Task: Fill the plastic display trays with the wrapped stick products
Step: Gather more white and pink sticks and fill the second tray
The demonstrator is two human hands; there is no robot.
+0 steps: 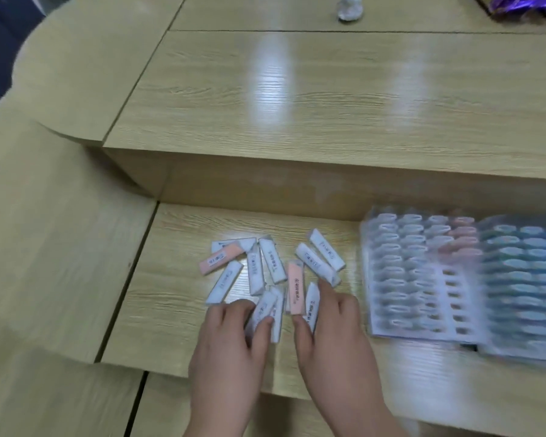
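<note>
Several wrapped sticks (267,272), mostly white with two pink ones, lie scattered on the lower wooden desk. My left hand (234,335) is closed around a white stick (262,310) at the pile's near edge. My right hand (331,323) grips another white stick (312,302) between thumb and fingers, beside a pink stick (296,288). Clear plastic display trays (420,275) lie to the right, blurred; rows of pockets show, some holding pale and pink sticks. A second tray (524,285) overlaps it further right.
A raised wooden shelf (297,105) runs behind the work area. On it stand a white crumpled object (350,9) and a purple bag (524,4) at the far right. A dark gap (123,285) separates desk panels at left.
</note>
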